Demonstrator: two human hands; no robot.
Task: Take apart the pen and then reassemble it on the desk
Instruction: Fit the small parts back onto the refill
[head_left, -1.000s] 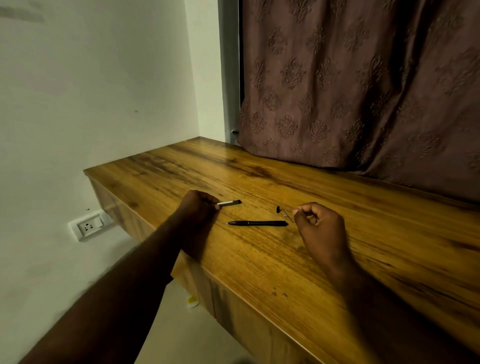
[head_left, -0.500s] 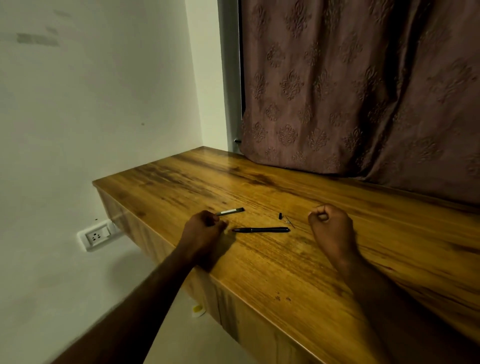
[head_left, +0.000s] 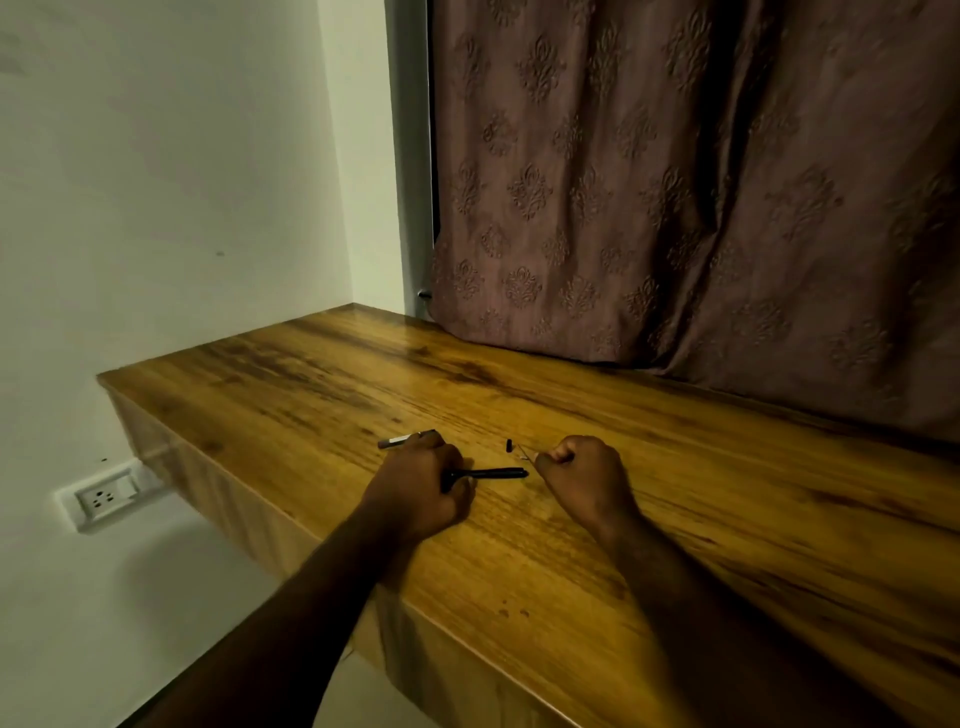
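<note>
Desk (head_left: 675, 467): a glossy wooden top whose near edge lies close to the pen parts; anything that rolls toward the person could drop to the floor.
Left hand (head_left: 421, 488): curled down over the left end of the black pen barrel, apparently gripping it; the closed knuckles also hide part of the grey piece behind, so a careless lift could knock that piece away.
Right hand (head_left: 582, 478): closed in a loose fist just right of the barrel's tip; whether it pinches the thin part at its fingertips I cannot tell.
Black pen barrel (head_left: 493, 473): lies flat between the two hands, round and likely to roll if released suddenly.
Grey pen piece (head_left: 397, 442): lies on the desk just beyond the left hand.
Small black cap piece (head_left: 509, 444): loose, easily flicked and lost.
Thin part (head_left: 525, 453): faint by the right hand, too small to identify; probably the easiest to bend or misplace.
</note>
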